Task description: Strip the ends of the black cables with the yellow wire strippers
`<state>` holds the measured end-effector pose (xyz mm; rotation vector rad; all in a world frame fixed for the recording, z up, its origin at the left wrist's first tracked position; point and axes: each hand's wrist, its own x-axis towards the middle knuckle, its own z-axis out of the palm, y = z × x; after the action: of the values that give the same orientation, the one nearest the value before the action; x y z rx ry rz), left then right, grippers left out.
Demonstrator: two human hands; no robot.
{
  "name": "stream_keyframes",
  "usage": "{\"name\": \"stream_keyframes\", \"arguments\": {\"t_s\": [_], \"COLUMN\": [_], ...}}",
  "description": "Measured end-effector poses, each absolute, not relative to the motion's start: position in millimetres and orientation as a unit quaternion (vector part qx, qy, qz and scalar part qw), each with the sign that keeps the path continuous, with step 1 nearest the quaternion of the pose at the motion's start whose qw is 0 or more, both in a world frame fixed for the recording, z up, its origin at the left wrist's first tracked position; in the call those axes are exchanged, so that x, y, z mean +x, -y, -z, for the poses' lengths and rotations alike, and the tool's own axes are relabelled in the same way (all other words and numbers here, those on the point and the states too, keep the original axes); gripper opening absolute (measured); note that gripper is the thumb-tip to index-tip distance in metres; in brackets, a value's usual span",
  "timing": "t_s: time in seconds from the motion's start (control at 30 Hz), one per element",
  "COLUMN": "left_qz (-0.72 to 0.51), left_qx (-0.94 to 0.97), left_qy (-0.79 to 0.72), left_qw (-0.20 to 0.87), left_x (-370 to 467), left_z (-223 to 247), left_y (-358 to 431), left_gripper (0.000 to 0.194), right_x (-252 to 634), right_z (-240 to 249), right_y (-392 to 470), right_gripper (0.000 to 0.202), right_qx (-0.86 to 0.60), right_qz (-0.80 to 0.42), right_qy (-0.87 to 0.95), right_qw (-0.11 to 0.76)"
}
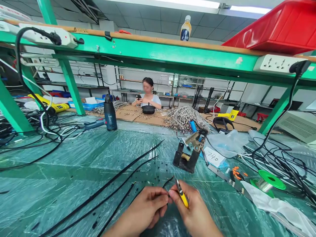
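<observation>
Black cable pinched in my left hand; yellow-handled tool in my right hand, fingertips together. Judged mid-work; finished share unclear.

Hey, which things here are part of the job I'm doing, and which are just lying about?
In use:
- yellow-handled tool, in your right hand
- short dark cable, at your left hand's fingertips

Probably just lying about:
- drink bottle
- red bin
- green spool
- dark heat gun
</observation>
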<state>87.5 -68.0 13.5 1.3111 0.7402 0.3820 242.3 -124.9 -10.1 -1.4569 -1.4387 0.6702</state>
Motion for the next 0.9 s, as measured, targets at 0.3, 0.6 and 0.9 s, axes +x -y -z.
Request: {"name": "stream_keyframes", "arguments": {"t_s": [0.3, 0.6, 0.9], "left_qz": [-0.313, -0.395, -0.372], "left_qx": [0.608, 0.648, 0.725], "left_qy": [-0.357, -0.354, -0.335], "left_qw": [0.637, 0.547, 0.473], "left_x": [78, 73, 71], "left_z": [-23, -29, -23], "left_y": [49, 51, 52], "left_gripper": [0.034, 0.021, 0.025], "right_x": [253, 239, 234], "right_z": [1, 4, 10], "right_y": [128, 132, 132], "right_gripper": [0.045, 0.044, 0.04], "right_qx": [-0.557, -0.65, -0.641], "right_qz": [-0.502, -0.274, -0.235], "right_qy": [0.35, 0.633, 0.658], "right_qw": [0.561, 0.32, 0.319]}}
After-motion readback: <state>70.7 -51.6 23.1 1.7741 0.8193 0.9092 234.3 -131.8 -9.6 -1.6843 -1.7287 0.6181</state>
